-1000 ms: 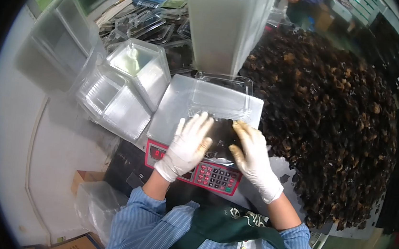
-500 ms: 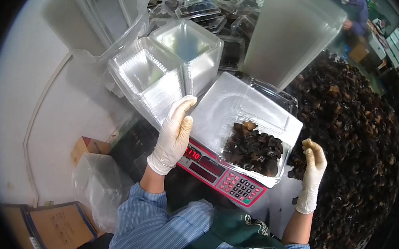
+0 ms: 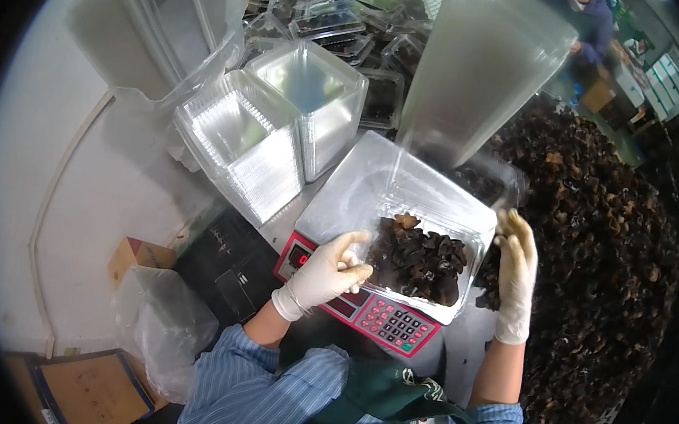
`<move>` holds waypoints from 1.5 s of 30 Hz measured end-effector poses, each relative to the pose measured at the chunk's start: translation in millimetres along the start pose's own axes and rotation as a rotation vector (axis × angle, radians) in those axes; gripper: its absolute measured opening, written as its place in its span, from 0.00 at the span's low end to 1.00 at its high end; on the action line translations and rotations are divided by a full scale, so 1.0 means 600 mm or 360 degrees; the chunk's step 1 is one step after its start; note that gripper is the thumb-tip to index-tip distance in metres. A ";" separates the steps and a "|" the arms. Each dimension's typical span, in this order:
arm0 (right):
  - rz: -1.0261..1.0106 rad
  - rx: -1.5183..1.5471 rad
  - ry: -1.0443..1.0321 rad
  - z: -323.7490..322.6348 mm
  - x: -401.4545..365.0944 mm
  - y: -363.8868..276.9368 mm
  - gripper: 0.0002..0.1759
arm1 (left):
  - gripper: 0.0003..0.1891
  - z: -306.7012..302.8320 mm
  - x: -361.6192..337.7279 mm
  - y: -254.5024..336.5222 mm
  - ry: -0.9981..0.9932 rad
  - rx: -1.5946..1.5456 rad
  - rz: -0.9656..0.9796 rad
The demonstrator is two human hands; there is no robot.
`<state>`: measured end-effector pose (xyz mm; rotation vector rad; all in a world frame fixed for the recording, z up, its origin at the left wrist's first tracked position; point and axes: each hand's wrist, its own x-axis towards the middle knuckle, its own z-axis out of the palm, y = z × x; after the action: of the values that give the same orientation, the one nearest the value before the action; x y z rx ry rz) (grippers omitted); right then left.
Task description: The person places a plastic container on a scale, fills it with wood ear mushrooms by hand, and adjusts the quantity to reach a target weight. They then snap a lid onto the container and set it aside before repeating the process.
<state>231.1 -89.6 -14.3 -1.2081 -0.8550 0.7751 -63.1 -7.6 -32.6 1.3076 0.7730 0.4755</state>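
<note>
A clear plastic tray (image 3: 476, 258) of dark brown, curled fungus pieces (image 3: 421, 259) rests on the steel plate (image 3: 359, 173) of a red scale (image 3: 394, 323). My left hand (image 3: 325, 274), in a white glove, is at the tray's left edge above the scale's front, thumb and fingers apart. On the right, my gloved right hand (image 3: 515, 270) is raised beside the tray's right edge, near a blurred clear lid (image 3: 498, 178) behind it. Whether its fingers touch or grip the lid is hard to make out.
Stacks of clear trays (image 3: 259, 151) stand left of the scale, a tall stack (image 3: 484, 71) behind it. A large fungus heap (image 3: 595, 277) fills the right. Filled boxes (image 3: 329, 23) lie behind. Another person (image 3: 594, 28) is at the upper right. Cardboard boxes (image 3: 98, 389) sit lower left.
My left hand has moved right and down to the tray's edge. My right hand has shifted up and left. The lid behind the scale has moved and blurred. The red display reading has changed.
</note>
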 end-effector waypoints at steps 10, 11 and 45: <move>0.0524 -0.0251 -0.0095 0.003 -0.163 0.026 0.22 | 0.10 -0.020 -0.014 -0.011 -0.0156 -0.0386 -0.0192; 0.0670 -0.0157 -0.0108 0.001 -0.167 0.022 0.22 | 0.09 -0.017 -0.014 -0.007 -0.0152 -0.0415 -0.0243; 0.0263 -0.0438 -0.0200 -0.009 -0.213 -0.011 0.11 | 0.40 0.048 -0.019 0.067 -0.0603 0.1074 0.1078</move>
<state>175.2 -204.4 -26.3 -1.5003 -0.9975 0.8946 -45.4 -26.3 11.1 2.2323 0.1362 0.4881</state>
